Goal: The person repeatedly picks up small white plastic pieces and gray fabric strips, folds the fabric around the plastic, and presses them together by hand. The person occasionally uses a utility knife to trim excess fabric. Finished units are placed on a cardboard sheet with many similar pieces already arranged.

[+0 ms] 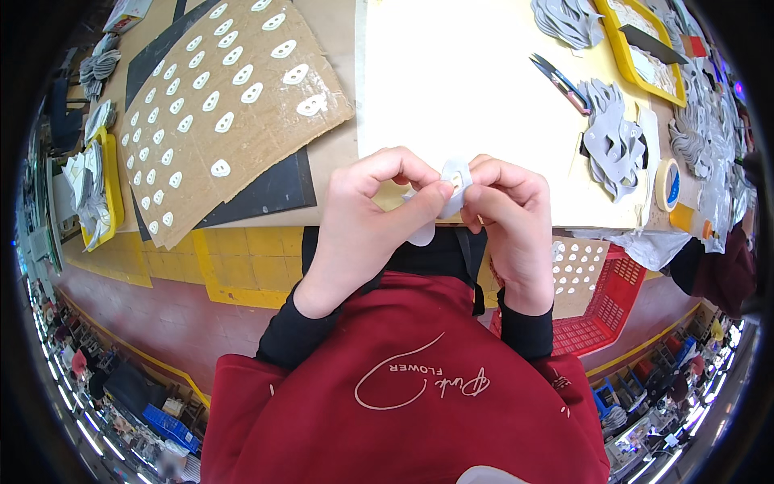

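Observation:
Just above the table's near edge, both hands pinch a curved pale grey cut piece [455,165] of soft sheet material. A small cream part with holes, partly covered by fingers, sits against it. My left hand [363,206] is closed on its left side, thumb and forefinger pressed together. My right hand [516,218] grips the other side between thumb and fingers. A rounded pale end [422,234] hangs below the left fingers. On the left lies a brown cardboard sheet [266,149] bearing many small cream rounded-triangle parts [221,168], each with two holes.
At right lie scissors [562,84], stacked grey cut pieces [614,145], a tape roll [667,185] and an orange-yellow bottle [690,220]. Yellow trays stand at far left [114,189] and upper right [617,52]. A red crate [617,310] with another cardboard sheet [576,270] is below the table's right side.

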Demonstrator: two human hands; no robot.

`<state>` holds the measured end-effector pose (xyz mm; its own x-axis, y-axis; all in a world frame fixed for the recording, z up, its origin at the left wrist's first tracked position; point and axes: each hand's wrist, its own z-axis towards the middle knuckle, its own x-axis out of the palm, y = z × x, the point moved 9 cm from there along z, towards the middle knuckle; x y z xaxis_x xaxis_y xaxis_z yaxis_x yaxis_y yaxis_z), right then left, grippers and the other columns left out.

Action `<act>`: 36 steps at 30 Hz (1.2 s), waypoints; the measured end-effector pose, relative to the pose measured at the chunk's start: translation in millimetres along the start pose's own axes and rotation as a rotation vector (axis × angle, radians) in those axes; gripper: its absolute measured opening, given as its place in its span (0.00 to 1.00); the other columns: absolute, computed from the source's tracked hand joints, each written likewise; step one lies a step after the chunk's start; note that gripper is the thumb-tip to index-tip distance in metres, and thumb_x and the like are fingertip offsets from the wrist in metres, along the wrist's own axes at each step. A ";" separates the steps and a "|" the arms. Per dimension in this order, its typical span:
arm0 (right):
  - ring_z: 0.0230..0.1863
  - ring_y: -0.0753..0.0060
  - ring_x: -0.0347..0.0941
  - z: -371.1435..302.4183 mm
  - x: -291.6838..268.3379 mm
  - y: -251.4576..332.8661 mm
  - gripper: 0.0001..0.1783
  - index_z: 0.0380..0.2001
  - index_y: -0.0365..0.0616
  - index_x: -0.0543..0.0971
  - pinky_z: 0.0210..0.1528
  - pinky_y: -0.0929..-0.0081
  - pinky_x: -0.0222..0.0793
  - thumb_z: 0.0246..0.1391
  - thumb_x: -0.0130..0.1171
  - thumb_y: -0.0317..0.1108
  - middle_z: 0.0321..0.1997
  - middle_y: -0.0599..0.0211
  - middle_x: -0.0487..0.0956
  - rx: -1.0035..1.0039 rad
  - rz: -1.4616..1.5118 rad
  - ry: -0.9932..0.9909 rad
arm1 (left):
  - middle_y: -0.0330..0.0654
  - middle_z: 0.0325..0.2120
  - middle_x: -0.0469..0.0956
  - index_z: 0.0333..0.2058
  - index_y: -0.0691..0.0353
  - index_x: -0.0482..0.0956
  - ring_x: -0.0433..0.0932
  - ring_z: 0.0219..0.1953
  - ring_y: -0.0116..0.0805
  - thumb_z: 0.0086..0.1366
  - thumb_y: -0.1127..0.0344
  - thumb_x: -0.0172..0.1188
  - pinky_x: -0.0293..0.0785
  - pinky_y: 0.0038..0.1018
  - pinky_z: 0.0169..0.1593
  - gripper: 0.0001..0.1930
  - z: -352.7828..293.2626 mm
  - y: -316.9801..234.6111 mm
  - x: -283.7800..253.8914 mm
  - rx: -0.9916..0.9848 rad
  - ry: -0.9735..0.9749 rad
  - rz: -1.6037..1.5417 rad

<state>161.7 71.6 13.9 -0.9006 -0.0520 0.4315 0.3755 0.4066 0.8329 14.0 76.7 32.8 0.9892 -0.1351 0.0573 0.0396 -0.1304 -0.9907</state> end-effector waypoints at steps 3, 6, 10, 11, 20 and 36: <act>0.28 0.89 0.70 -0.4 -0.3 1.1 0.03 0.30 0.35 0.81 0.30 0.88 0.64 0.57 0.60 0.18 0.29 0.73 0.78 -0.020 -0.004 0.027 | 0.34 0.23 0.78 0.32 0.67 0.81 0.76 0.25 0.18 0.64 0.75 0.63 0.70 0.17 0.28 0.03 -2.2 3.2 2.6 -0.061 0.038 -0.044; 0.30 0.88 0.72 -0.4 0.3 3.2 0.04 0.30 0.34 0.81 0.32 0.88 0.67 0.57 0.59 0.17 0.30 0.73 0.78 -0.055 -0.023 0.030 | 0.34 0.24 0.78 0.32 0.68 0.81 0.76 0.25 0.18 0.65 0.74 0.64 0.70 0.17 0.28 0.03 -1.0 2.9 3.4 -0.071 0.058 -0.072; 0.33 0.87 0.75 -1.0 2.9 4.8 0.04 0.30 0.33 0.80 0.37 0.87 0.72 0.57 0.58 0.16 0.31 0.72 0.78 -0.087 -0.048 0.027 | 0.35 0.25 0.78 0.31 0.68 0.80 0.77 0.25 0.19 0.65 0.74 0.64 0.71 0.17 0.27 0.04 -1.3 -1.3 4.5 -0.042 0.075 -0.032; 0.33 0.87 0.75 -0.8 2.9 4.6 0.04 0.30 0.33 0.80 0.38 0.87 0.72 0.57 0.58 0.15 0.31 0.72 0.78 -0.092 -0.074 0.018 | 0.36 0.26 0.78 0.31 0.68 0.80 0.77 0.25 0.19 0.65 0.74 0.64 0.71 0.17 0.27 0.04 -1.7 -2.0 5.0 -0.036 0.077 -0.013; 0.36 0.84 0.78 1.9 0.1 3.5 0.03 0.32 0.31 0.80 0.40 0.86 0.74 0.56 0.58 0.15 0.33 0.70 0.79 -0.084 -0.134 0.022 | 0.36 0.27 0.79 0.31 0.67 0.80 0.77 0.26 0.19 0.65 0.74 0.64 0.72 0.17 0.29 0.04 -1.1 2.2 2.7 -0.053 0.085 -0.037; 0.28 0.89 0.71 1.0 -3.0 -1.8 0.02 0.32 0.35 0.82 0.32 0.89 0.65 0.59 0.61 0.22 0.26 0.77 0.77 -0.009 -0.099 -0.073 | 0.37 0.28 0.81 0.35 0.68 0.82 0.77 0.29 0.19 0.68 0.70 0.64 0.74 0.18 0.33 0.06 1.8 18.2 0.0 -0.174 0.046 -0.160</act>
<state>163.5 72.0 10.8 -0.9468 -0.0254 0.3207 0.2852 0.3950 0.8733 15.0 76.1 14.6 0.9647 -0.1428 0.2213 0.1665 -0.3203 -0.9326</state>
